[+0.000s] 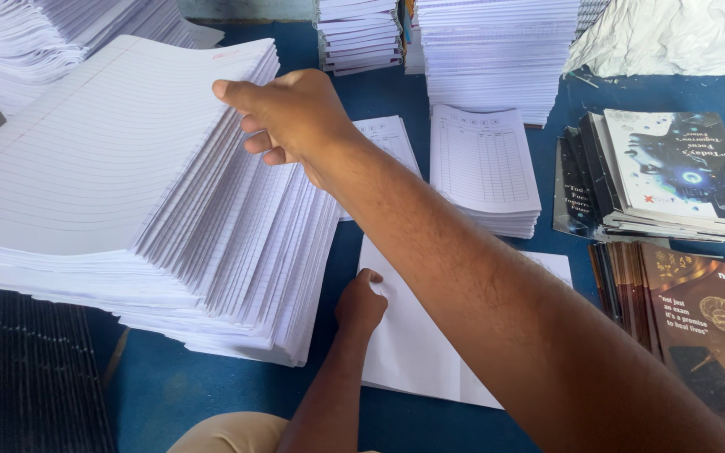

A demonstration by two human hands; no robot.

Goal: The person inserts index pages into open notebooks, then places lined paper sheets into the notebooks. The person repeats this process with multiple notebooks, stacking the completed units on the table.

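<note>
1. The right hand (295, 117) is reached across to the far left, where the top edge of the ruled stack (127, 193) is pinched between thumb and curled fingers, some sheets being lifted.
2. The stack is fanned, its long axis running away from the person.
3. The left hand (361, 304) is laid flat, fingers together, on the blank sheets (430, 352) just right of the stack.
4. Printed forms (482, 164) and dark covers (681, 168) are set beyond and to the right; nothing is seen between hand and stack.
</note>
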